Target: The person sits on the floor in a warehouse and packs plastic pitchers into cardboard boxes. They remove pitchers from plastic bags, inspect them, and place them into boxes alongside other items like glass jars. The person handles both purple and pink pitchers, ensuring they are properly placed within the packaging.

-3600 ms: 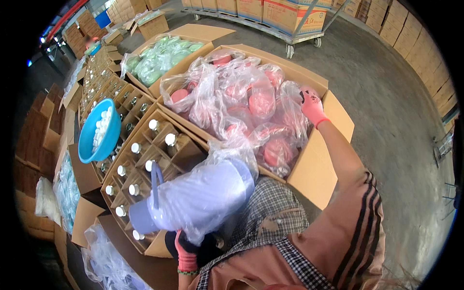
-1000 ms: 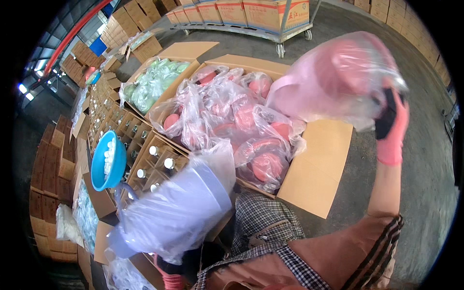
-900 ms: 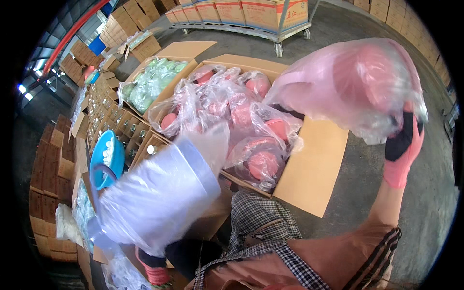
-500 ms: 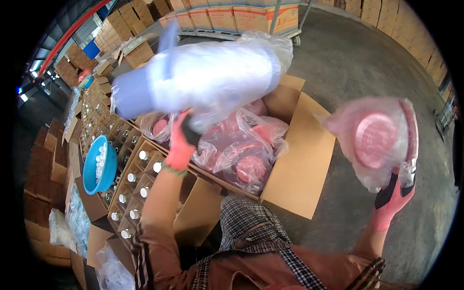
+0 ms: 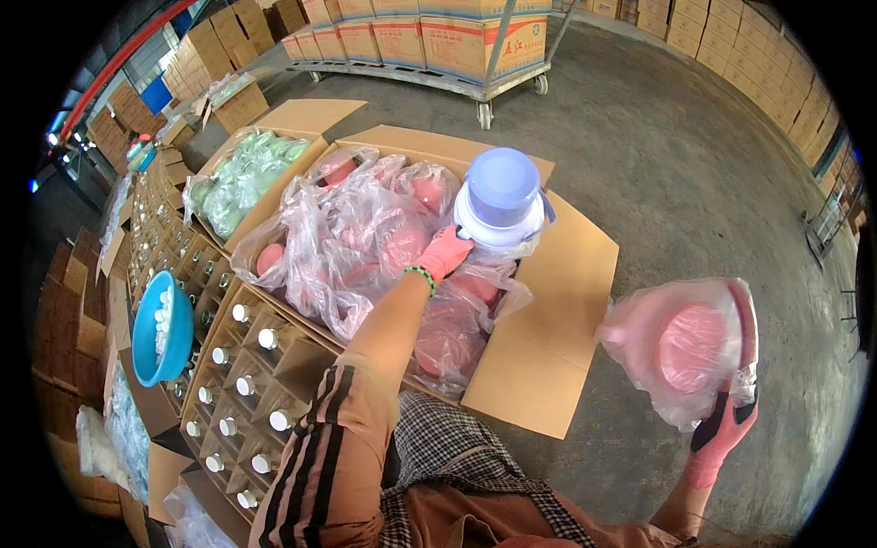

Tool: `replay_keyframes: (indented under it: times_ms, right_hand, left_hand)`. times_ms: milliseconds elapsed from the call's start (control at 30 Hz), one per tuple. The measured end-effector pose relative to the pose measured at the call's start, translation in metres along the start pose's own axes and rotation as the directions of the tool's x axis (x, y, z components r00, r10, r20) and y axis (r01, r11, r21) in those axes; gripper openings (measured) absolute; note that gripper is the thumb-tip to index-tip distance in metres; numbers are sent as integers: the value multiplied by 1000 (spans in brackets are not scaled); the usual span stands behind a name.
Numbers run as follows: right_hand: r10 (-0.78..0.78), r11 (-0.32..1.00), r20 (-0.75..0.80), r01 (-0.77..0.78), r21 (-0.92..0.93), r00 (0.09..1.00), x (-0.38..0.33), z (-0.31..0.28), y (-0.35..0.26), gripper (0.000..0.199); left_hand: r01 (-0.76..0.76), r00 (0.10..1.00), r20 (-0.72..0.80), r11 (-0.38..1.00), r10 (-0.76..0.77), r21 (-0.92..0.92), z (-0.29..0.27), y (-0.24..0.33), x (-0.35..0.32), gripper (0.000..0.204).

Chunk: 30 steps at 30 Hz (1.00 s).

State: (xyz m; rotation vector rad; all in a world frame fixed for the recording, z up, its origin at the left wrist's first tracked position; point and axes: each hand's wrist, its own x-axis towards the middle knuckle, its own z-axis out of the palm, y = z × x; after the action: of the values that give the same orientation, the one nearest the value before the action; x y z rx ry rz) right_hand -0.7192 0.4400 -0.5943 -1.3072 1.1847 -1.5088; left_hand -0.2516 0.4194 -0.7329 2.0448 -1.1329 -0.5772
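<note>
My left hand, in a pink and black glove, is closed on a thermos flask with a pale blue cap and a white shoulder. The flask is above the right part of an open carton, cap toward me; its lower body is hidden. Out to the right, my right hand grips a pink thermos flask in a clear plastic bag, its round pink end facing me. Inside the carton lie several pink flasks wrapped in clear plastic, heaped together.
Left of the carton, a divided carton holds several white-capped bottles. A blue basin with small white pieces rests there. Behind, another carton contains green wrapped items. A loaded trolley stands farther back; stacked cartons line the far right.
My left hand has brought the blue and white flask rightward, turning it from lying sideways to cap toward me. My right hand has lowered the pink flask slightly. The view has shifted.
</note>
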Motion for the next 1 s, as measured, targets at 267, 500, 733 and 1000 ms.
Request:
replay_keyframes:
  times_ms: [267, 500, 733, 1000]
  right_hand:
    - [-92, 971, 75, 107, -215, 993, -10, -1, 45, 57]
    - [-74, 987, 98, 87, -134, 992, -17, 39, 35, 48]
    - [-32, 970, 314, 105, -218, 949, -14, 30, 22, 50]
    - [132, 983, 320, -83, -162, 938, -10, 76, -12, 43]
  left_hand:
    - [124, 992, 29, 992, -124, 0, 5, -17, -2, 52]
    - [168, 976, 97, 956, -196, 240, 21, -31, 16, 61]
    - [-145, 987, -61, 988, 149, 55, -16, -6, -86, 65]
    - [-43, 992, -107, 979, 65, 197, -66, -40, -336, 48]
